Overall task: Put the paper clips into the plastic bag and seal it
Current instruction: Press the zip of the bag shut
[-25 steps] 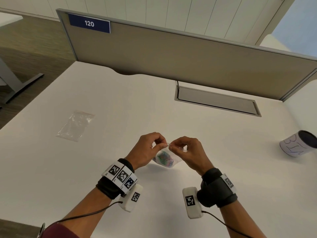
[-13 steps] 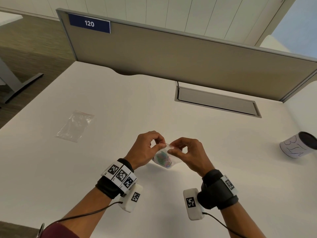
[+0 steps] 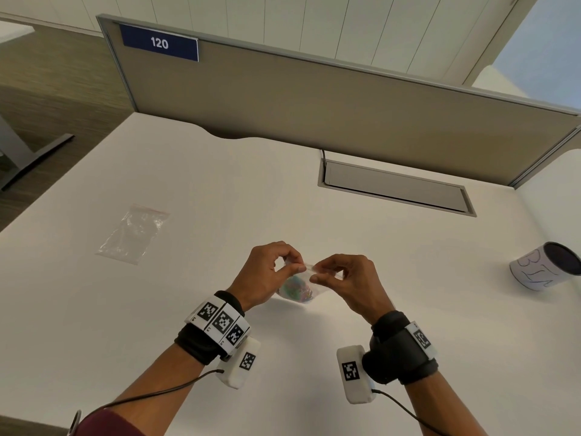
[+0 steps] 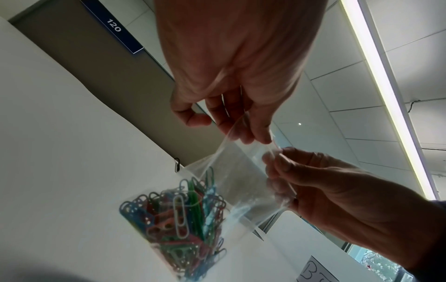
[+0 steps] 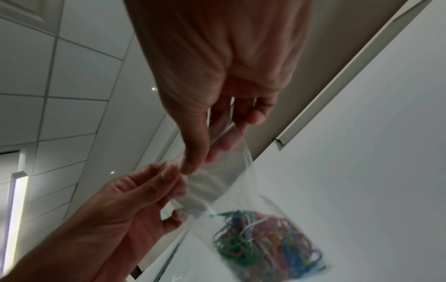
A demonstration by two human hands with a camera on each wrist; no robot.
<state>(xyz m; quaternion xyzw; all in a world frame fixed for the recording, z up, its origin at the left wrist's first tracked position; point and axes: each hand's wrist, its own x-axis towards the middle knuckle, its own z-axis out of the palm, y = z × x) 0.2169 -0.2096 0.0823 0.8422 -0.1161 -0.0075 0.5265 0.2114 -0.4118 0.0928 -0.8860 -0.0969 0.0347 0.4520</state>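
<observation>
White table [image 3: 188, 309] near its front edge: left hand [image 3: 267, 275] and right hand [image 3: 349, 281] each pinch the plastic bag [image 4: 236, 183] top. Paper clips [image 4: 183, 229] could spill if pinches slip.

My white desk [image 3: 220, 184], a spare clear zip bag [image 3: 132, 234] lying flat at my far left, a paper-wrapped cup [image 3: 544, 270] tipped sideways at right

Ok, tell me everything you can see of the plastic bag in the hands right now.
The plastic bag is small, clear, thin film, held above the white desk. Colored paper clips sit bunched in its bottom. The left hand and right hand each pinch its top edge, side by side. Whether the strip is fully closed cannot be told.
</observation>
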